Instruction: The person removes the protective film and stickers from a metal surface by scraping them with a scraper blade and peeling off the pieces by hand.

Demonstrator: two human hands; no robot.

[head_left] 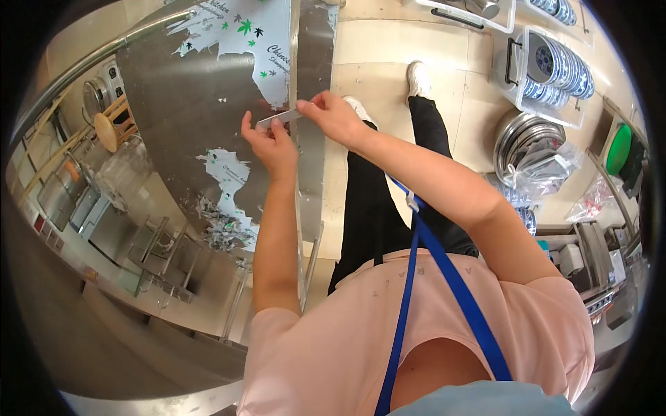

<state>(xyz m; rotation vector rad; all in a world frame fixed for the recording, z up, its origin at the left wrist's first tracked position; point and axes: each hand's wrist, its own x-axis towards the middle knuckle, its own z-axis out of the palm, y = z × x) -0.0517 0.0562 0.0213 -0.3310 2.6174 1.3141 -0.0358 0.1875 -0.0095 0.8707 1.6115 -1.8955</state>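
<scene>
My left hand (276, 147) is above a steel surface (173, 104), its thumb and fingers on one end of a small flat metal strip (284, 118). At the other end, my right hand (334, 119) pinches the same strip between thumb and fingers. The strip looks like a scraper blade, but its exact kind is hard to make out. Printed film (274, 76) with green and black leaves, ragged at its edges, covers part of the steel just beyond my hands. Another torn piece of film (227, 177) lies nearer to me, beside a heap of crumpled scraps (225, 225).
On the right, a clear plastic bin (513, 90) holds blue-and-white bowls (562, 69). Stacked metal trays (506, 142) and a plastic bag (551, 170) lie on the tiled floor. A wooden stool (107, 132) stands at left, past the metal rail (83, 62).
</scene>
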